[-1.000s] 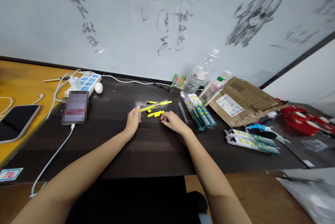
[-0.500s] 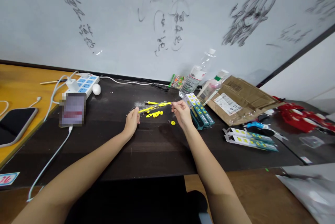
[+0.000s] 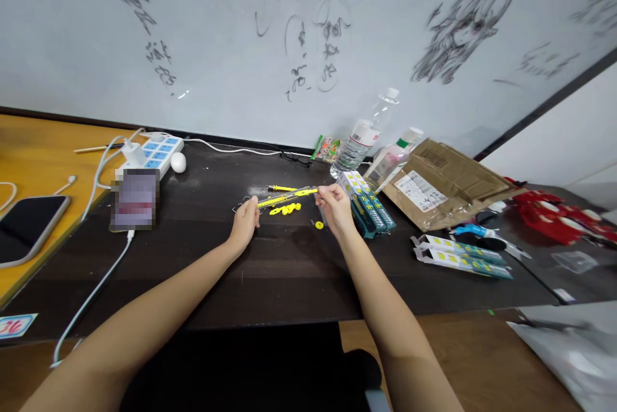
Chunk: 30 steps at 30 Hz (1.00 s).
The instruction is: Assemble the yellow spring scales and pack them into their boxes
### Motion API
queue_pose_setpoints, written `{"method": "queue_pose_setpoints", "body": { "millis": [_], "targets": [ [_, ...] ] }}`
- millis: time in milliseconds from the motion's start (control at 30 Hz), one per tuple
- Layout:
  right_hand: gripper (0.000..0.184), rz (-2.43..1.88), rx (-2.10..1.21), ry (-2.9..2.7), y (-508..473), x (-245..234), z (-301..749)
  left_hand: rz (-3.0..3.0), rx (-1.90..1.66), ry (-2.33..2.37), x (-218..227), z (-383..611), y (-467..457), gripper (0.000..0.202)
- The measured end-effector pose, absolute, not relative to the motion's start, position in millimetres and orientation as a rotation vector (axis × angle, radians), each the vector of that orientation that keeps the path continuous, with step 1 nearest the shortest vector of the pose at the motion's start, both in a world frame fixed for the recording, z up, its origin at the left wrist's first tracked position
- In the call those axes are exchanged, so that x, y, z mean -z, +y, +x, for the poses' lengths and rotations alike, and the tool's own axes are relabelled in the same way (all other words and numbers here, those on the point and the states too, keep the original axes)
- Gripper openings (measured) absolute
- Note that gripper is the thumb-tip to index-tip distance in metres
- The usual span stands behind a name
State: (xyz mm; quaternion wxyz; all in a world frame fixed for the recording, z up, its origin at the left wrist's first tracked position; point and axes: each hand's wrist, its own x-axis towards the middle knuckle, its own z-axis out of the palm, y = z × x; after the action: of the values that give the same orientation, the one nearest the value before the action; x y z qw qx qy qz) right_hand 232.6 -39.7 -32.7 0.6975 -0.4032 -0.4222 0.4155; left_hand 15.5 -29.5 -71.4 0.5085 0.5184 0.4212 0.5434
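Both hands pinch the yellow pen (image 3: 288,197): left hand (image 3: 245,222) at one end, right hand (image 3: 334,208) at the other. Loose yellow cap (image 3: 319,225) (small, round) may roll off the worktop (image 3: 270,277) if knocked.

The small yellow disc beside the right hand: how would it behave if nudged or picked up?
The yellow disc looks tiny and flat, so probably very light. Being round, it might roll if tipped on edge. Lying flat on the dark table, it likely needs a fingertip pinch by the right hand.
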Motion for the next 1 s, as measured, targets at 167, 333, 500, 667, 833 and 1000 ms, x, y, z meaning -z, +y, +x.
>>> {"method": "queue_pose_setpoints", "body": {
  "millis": [167,333,500,667,833,1000],
  "targets": [
    [0.031,-0.911,-0.927,-0.982,-40.0,32.8,231.0,1.239,-1.298,1.001,72.4,16.2,-29.0,0.046],
    [0.027,-0.895,-0.937,-0.999,-41.9,31.6,229.5,1.234,-1.303,0.994,73.9,16.1,-28.1,0.046],
    [0.024,-0.887,-0.925,-1.062,-41.8,32.3,230.2,1.242,-1.283,0.969,72.9,16.3,-28.2,0.046],
    [0.021,-0.878,-1.034,-1.071,-43.6,29.1,230.6,1.244,-1.271,0.948,71.7,17.0,-28.8,0.047],
    [0.022,-0.886,-1.083,-1.102,-46.1,27.4,229.5,1.253,-1.236,0.918,71.0,16.2,-29.0,0.046],
    [0.022,-0.850,-1.191,-1.067,-50.2,23.5,228.5,1.262,-1.204,0.884,69.6,15.6,-28.5,0.047]
  ]
}}
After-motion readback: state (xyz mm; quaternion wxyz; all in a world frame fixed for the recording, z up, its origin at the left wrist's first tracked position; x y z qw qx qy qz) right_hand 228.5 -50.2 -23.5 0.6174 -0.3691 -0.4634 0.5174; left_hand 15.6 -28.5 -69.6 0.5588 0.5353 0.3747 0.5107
